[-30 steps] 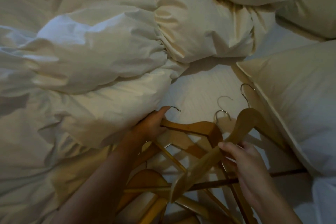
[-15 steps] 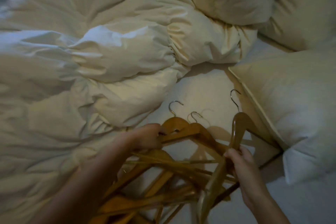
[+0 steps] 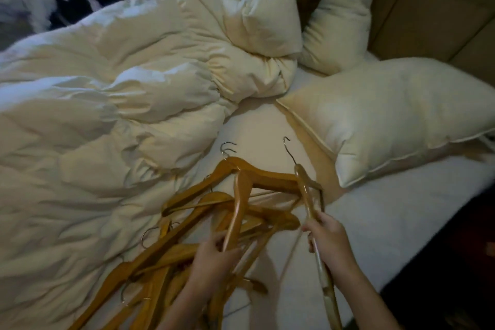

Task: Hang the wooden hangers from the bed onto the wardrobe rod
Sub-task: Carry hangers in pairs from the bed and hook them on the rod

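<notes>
Now | right hand [image 3: 328,238] curled round one wooden hanger [image 3: 304,185], its long axis running straight ahead of the grip, hook [image 3: 289,147] at far end | left hand [image 3: 214,254] grips second hanger [image 3: 237,211] over pile [image 3: 171,256] on bed [image 3: 388,222].

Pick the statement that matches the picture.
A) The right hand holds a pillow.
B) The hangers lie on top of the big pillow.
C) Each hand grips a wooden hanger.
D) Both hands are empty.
C: the left hand grips the arm of a wooden hanger from the pile, and the right hand grips a second hanger held apart from it.
</notes>
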